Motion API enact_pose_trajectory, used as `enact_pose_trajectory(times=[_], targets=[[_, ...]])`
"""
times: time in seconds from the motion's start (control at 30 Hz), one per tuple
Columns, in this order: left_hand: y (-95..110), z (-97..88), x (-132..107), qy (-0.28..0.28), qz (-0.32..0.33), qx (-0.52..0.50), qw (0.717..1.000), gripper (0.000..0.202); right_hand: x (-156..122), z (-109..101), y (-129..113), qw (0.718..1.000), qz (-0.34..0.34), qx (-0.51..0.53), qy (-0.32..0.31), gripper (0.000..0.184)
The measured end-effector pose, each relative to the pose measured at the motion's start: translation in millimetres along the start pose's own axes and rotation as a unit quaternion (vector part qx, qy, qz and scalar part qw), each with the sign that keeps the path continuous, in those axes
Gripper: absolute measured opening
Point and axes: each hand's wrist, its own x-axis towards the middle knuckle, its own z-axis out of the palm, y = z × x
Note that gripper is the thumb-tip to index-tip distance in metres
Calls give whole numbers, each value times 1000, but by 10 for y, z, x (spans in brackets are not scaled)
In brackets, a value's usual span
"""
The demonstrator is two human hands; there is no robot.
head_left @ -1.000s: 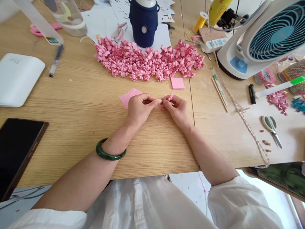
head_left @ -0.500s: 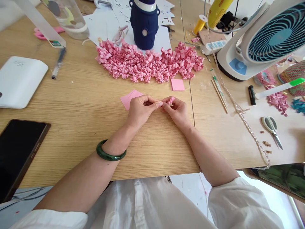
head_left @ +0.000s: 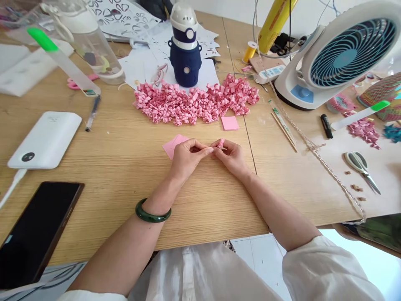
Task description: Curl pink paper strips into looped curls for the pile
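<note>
Over the middle of the table my left hand (head_left: 187,157) and my right hand (head_left: 231,156) meet at their fingertips, both closed in a pinch. A small looped pink paper piece (head_left: 221,143) pokes out between the fingers of my right hand. What my left fingertips pinch is mostly hidden, possibly an end of the same piece. Beside my left hand lie flat pink paper sheets (head_left: 173,146), partly covered by it. A small stack of pink paper squares (head_left: 229,123) sits beyond my right hand. Behind it spreads a long heap of curled pink paper pieces (head_left: 191,104).
A dark blue bottle (head_left: 187,62) stands behind the heap. At left are a power bank (head_left: 45,140), a phone (head_left: 40,230) and a clear water bottle (head_left: 100,54). To the right are a fan (head_left: 341,62), a twisted cord (head_left: 326,163), a black marker (head_left: 326,126) and scissors (head_left: 361,169).
The camera view has tilted, showing more of the table's far side and left. Both hands keep their pinch, fingertips together, with the pink paper piece still in the right.
</note>
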Motion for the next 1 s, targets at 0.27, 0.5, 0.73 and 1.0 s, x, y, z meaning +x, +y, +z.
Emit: enact_pose_trajectory(times=[0.27, 0.5, 0.73, 1.0], targets=[[-10, -9, 41, 12, -23, -42, 999, 25, 27, 0, 35, 999, 4, 39, -6, 36], [38, -70, 52, 29, 8, 32, 999, 16, 26, -15, -21, 999, 4, 4, 45, 22], [-26, -21, 39, 12, -4, -36, 999, 21, 21, 15, -22, 998, -26, 13, 57, 25], [4, -28, 16, -18, 16, -21, 999, 32, 41, 1, -8, 997, -20, 19, 77, 27]])
